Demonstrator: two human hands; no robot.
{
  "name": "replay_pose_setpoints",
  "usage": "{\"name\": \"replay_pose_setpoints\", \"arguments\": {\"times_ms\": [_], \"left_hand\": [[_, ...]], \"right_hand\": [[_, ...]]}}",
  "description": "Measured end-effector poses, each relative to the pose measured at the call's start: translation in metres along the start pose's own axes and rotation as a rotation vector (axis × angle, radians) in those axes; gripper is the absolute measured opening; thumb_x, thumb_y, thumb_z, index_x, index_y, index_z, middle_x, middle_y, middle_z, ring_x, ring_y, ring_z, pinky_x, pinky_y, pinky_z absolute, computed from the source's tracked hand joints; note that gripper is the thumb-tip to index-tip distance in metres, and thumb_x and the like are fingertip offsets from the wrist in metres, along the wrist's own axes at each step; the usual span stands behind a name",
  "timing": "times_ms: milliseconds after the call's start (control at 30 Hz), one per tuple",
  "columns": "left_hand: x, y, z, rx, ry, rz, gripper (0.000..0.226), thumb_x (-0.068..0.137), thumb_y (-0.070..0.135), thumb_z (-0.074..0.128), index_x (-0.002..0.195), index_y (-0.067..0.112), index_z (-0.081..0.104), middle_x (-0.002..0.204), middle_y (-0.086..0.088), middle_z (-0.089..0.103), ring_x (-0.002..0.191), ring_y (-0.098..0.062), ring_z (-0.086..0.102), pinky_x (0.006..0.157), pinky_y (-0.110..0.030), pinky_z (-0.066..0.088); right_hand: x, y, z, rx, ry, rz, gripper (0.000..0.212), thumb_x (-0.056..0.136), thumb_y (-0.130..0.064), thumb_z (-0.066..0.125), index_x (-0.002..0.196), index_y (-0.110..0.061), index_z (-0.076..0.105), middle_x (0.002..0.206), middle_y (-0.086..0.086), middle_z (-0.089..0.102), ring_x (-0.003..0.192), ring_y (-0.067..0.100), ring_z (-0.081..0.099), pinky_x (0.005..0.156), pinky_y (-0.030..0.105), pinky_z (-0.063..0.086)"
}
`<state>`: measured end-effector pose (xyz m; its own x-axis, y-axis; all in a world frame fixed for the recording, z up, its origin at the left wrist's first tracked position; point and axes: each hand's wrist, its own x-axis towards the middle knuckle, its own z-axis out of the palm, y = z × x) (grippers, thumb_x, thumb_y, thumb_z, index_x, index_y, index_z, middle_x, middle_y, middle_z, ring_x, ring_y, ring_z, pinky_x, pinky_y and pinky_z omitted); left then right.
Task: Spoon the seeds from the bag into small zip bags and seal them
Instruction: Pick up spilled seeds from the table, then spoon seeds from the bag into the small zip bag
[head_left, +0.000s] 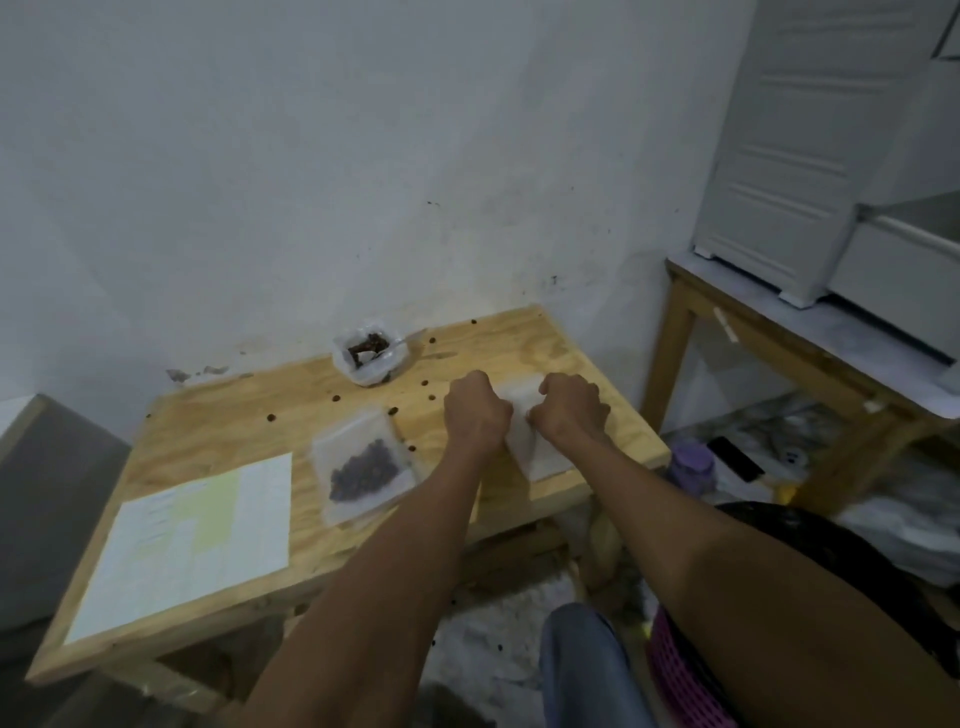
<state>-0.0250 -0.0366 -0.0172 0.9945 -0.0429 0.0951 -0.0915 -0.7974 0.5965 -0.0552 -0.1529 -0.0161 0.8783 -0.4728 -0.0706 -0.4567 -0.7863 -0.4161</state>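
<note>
On the right part of the wooden table (218, 431) lies a stack of empty small zip bags (535, 447). My left hand (475, 413) and my right hand (574, 408) both rest on it with fingers curled, gripping the top bag from either side. A filled zip bag (363, 470) with dark seeds lies flat to the left of my left arm. Against the wall stands the open seed bag (370, 356), with a spoon handle (402, 343) sticking out to the right.
Loose seeds (336, 398) are scattered over the tabletop. A printed sheet of paper (192, 540) lies at the front left. A second wooden table (769, 332) with a white plastic drawer unit (795, 156) stands to the right. A purple jar (691, 465) sits below.
</note>
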Motion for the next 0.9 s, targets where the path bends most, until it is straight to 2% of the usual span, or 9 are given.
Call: {"name": "replay_pose_setpoints", "arguments": {"times_ms": [233,367,433,500,600,667,733,800,900], "left_hand": [[-0.006,0.006,0.001,-0.032,0.051,-0.012,0.006,0.083,-0.001,0.064,0.086,0.005,0.064,0.085,-0.011,0.065,0.076,-0.027,0.064,0.053,-0.029,0.038],[-0.009,0.006,0.003,-0.084,0.138,-0.061,0.015,0.088,0.005,0.067,0.101,0.009,0.059,0.087,-0.003,0.060,0.078,-0.022,0.058,0.059,-0.031,0.041],[-0.008,0.007,0.001,-0.237,0.148,-0.127,0.024,0.089,0.008,0.071,0.107,0.010,0.056,0.090,-0.003,0.060,0.081,-0.023,0.058,0.064,-0.033,0.044],[-0.003,0.008,-0.001,-0.505,0.139,-0.233,0.027,0.088,0.007,0.074,0.106,0.010,0.054,0.090,-0.007,0.064,0.079,-0.025,0.062,0.064,-0.032,0.045],[0.006,0.008,-0.006,-0.858,0.136,-0.405,0.029,0.084,0.005,0.080,0.093,0.018,0.056,0.095,-0.012,0.069,0.075,-0.026,0.064,0.068,-0.037,0.055],[0.012,0.004,-0.011,-0.952,0.148,-0.438,0.029,0.082,0.004,0.081,0.087,0.023,0.059,0.105,-0.017,0.071,0.082,-0.029,0.068,0.076,-0.042,0.059],[0.016,0.002,-0.020,-0.977,0.169,-0.407,0.027,0.083,0.002,0.077,0.085,0.025,0.063,0.111,-0.014,0.071,0.097,-0.030,0.070,0.081,-0.041,0.059],[0.020,-0.003,-0.033,-0.999,0.175,-0.335,0.029,0.085,-0.003,0.071,0.084,0.025,0.064,0.112,-0.012,0.071,0.095,-0.026,0.069,0.075,-0.038,0.057],[0.020,-0.011,-0.063,-1.000,0.119,-0.212,0.030,0.091,-0.008,0.058,0.087,0.022,0.064,0.091,-0.008,0.068,0.069,-0.015,0.058,0.053,-0.024,0.045]], "right_hand": [[0.001,-0.001,-0.003,0.125,0.053,0.048,0.038,0.092,-0.025,0.071,0.128,-0.022,0.059,0.138,0.011,0.052,0.130,0.035,0.044,0.100,0.048,0.039],[0.000,-0.006,-0.011,0.249,0.141,0.093,0.044,0.092,-0.016,0.069,0.133,-0.020,0.055,0.139,0.012,0.051,0.130,0.036,0.046,0.102,0.049,0.041],[0.003,-0.007,-0.016,0.361,0.181,0.114,0.041,0.091,-0.014,0.069,0.130,-0.018,0.056,0.136,0.012,0.055,0.123,0.036,0.054,0.100,0.047,0.048],[0.003,-0.008,-0.021,0.468,0.212,0.104,0.040,0.089,-0.013,0.070,0.127,-0.015,0.058,0.130,0.012,0.060,0.112,0.034,0.062,0.089,0.041,0.054],[0.004,-0.011,-0.032,0.594,0.210,0.100,0.039,0.088,-0.015,0.069,0.125,-0.011,0.059,0.120,0.012,0.065,0.096,0.030,0.066,0.070,0.031,0.048],[0.004,-0.016,-0.041,0.679,0.192,0.097,0.038,0.086,-0.016,0.068,0.123,-0.013,0.060,0.114,0.010,0.064,0.087,0.026,0.064,0.067,0.030,0.046],[0.004,-0.022,-0.049,0.761,0.178,0.054,0.037,0.084,-0.017,0.068,0.120,-0.016,0.062,0.111,0.006,0.064,0.086,0.023,0.063,0.068,0.032,0.049],[0.004,-0.031,-0.055,0.852,0.140,-0.019,0.028,0.086,-0.022,0.069,0.113,-0.018,0.066,0.108,0.004,0.067,0.085,0.021,0.066,0.070,0.033,0.053],[0.003,-0.052,-0.063,1.035,-0.026,-0.069,0.026,0.089,-0.038,0.072,0.101,-0.015,0.074,0.104,0.011,0.072,0.075,0.023,0.067,0.065,0.035,0.054]]}}
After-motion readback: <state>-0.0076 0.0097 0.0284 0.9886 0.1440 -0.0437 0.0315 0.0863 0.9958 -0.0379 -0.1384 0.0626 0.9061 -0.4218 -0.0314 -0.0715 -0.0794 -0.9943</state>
